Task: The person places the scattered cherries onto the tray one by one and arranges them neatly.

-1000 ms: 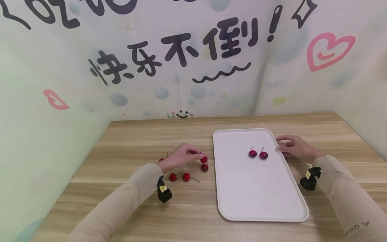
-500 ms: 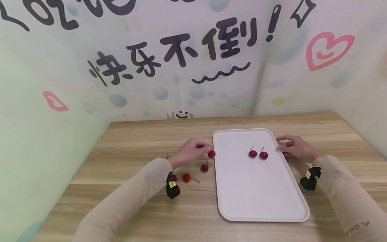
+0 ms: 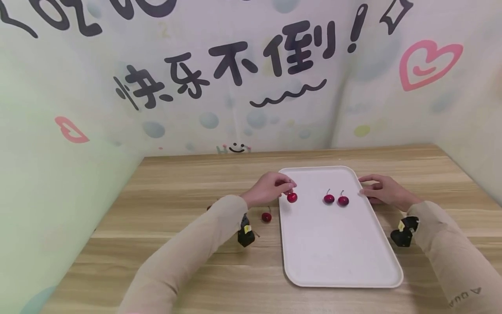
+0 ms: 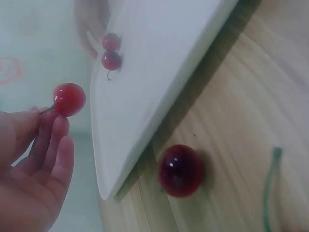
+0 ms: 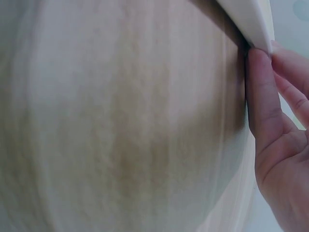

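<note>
My left hand [image 3: 268,188] pinches a bright red cherry [image 3: 292,198] by its stem, over the left rim of a white tray [image 3: 341,248]. In the left wrist view that cherry [image 4: 70,99] hangs clear of the tray surface, at the fingertips. Two darker cherries, one on the left [image 3: 329,199] and one on the right [image 3: 343,201], lie side by side on the tray with stems up. Against the tray's right edge rests my right hand [image 3: 386,192], thumb and fingers extended; the right wrist view has its thumb [image 5: 263,92] touching the rim.
Left of the tray, a dark cherry [image 3: 266,217] lies on the wooden table [image 3: 219,283]. Another cherry [image 3: 209,208] peeks out behind the left sleeve, which hides more of that area. A printed cloth [image 3: 235,117] stands behind the table.
My left hand has lifted the red cherry from beside the dark one and carried it rightward over the tray's edge. The right hand and the tray have stayed put.
</note>
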A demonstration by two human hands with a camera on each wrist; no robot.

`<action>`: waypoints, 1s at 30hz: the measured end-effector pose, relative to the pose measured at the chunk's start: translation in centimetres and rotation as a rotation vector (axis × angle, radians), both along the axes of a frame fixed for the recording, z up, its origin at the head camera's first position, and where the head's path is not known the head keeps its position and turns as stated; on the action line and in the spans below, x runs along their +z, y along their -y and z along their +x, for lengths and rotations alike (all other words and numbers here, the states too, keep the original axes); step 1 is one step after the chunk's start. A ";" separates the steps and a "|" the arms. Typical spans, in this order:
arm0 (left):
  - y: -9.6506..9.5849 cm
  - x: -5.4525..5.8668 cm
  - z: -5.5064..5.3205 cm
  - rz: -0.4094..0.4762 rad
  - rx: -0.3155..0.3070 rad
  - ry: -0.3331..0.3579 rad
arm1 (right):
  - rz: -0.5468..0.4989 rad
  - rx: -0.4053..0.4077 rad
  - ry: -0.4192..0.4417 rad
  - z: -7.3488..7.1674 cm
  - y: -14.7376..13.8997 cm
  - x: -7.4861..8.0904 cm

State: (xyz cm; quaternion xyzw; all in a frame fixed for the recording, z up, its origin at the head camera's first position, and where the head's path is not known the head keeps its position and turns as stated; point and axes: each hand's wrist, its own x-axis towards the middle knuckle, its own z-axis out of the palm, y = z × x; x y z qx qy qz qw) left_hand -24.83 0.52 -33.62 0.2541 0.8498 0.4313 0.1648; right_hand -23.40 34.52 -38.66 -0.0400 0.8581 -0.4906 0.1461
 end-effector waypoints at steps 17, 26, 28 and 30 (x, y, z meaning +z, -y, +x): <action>-3.7 -1.8 -1.7 -0.056 0.014 -0.020 | 0.018 0.000 -0.002 -0.1 0.0 0.2; -5.3 -2.0 -1.8 -0.064 0.063 0.021 | 0.008 0.001 -0.009 0.0 -0.2 0.4; -5.7 -2.1 -1.8 -0.074 0.065 0.032 | -0.001 -0.004 0.001 0.1 -0.2 0.3; -6.0 -2.2 -1.8 -0.082 0.068 0.041 | -0.014 -0.009 0.010 0.2 -0.1 0.2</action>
